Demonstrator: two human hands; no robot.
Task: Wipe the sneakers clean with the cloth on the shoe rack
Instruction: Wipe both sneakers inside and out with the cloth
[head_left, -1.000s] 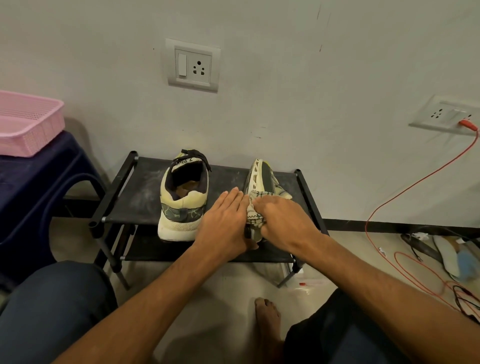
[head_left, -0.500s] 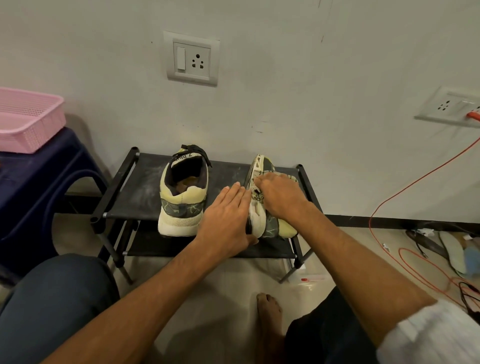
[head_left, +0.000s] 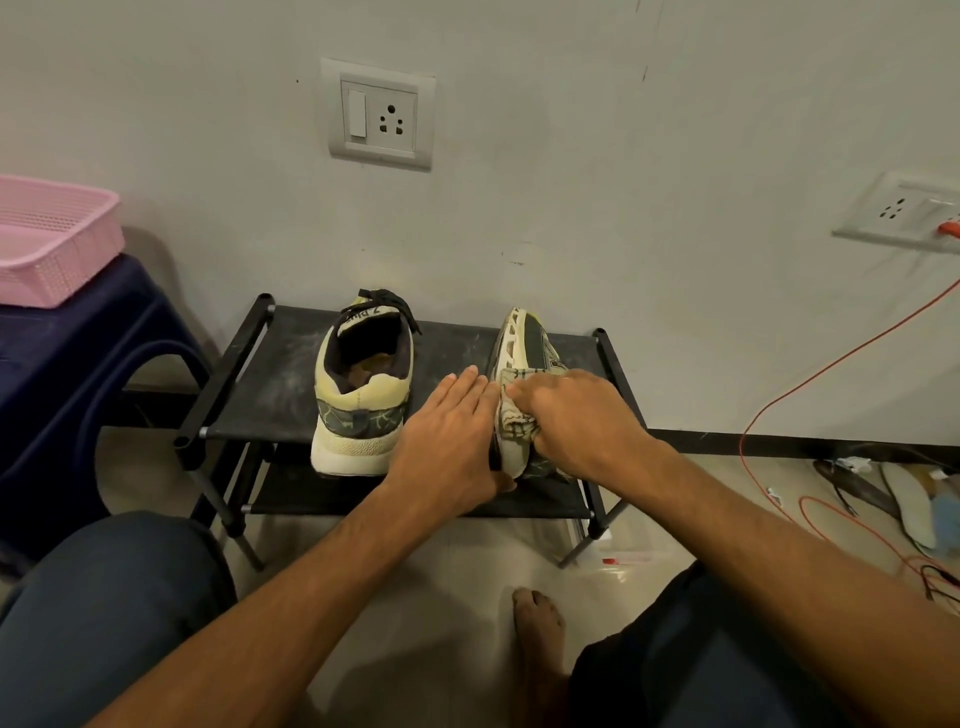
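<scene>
— Where are we sitting?
— We are facing a pale wall (head_left: 597, 156), and a black rack (head_left: 270, 395) is standing against it on a pale floor (head_left: 457, 556). Its top shelf is showing dusty streaks.
— What else is standing around us?
— A socket (head_left: 379, 114) is sitting on the wall above the rack. At the far left, a pink basket (head_left: 52, 239) is resting on a blue stool (head_left: 78, 374). At the right, an orange cable (head_left: 810, 374) is running from a second socket (head_left: 904, 210) down to the floor. Our bare foot (head_left: 537, 623) is resting near us.
— And the sneakers?
— The left sneaker (head_left: 358, 405) is standing upright on the top shelf, heel toward us. The right sneaker (head_left: 524, 343) is lying tipped on its side, near the shelf's right end.
— Where are we holding the cloth?
— Our right hand (head_left: 576, 415) is gripping the checked cloth (head_left: 514, 421), fingers curled round it, and pressing it on the right sneaker's near end. Our left hand (head_left: 452, 436) is lying flat, fingers straight, against that sneaker's left side, between the two sneakers.
</scene>
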